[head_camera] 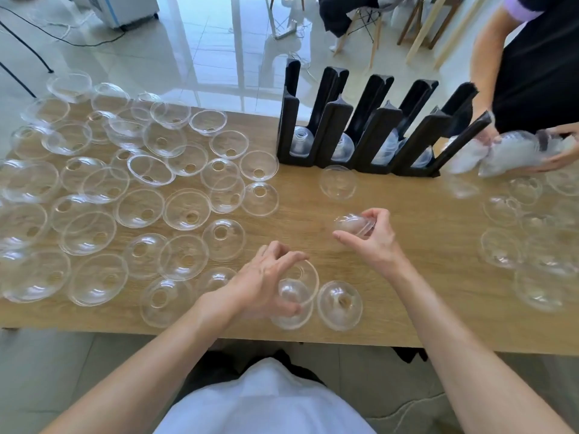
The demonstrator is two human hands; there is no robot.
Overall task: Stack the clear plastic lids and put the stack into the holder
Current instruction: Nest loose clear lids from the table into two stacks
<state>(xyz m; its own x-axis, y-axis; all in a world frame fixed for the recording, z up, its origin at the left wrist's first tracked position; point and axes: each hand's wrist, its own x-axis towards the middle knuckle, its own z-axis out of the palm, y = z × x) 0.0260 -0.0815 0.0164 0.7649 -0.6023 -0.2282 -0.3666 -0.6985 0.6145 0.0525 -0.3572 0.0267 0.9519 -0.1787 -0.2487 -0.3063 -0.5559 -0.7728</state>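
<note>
Several clear domed plastic lids [188,209] lie spread over the left half of the wooden table [423,245]. My left hand [260,286] grips a clear lid [297,292] near the table's front edge, thumb and fingers curled round its rim. My right hand [372,236] holds a small stack of clear lids [354,225] just above the table, in front of the holder. The black slotted holder [332,133] stands at the far middle, with stacks of lids in its slots. A single lid [338,182] lies just before it.
Another loose lid [340,305] lies right of my left hand. More lids [513,239] cover the table's right end. A second person [539,76] stands at the far right, hands on a long stack of lids [507,151]. Chairs and cables are on the floor beyond.
</note>
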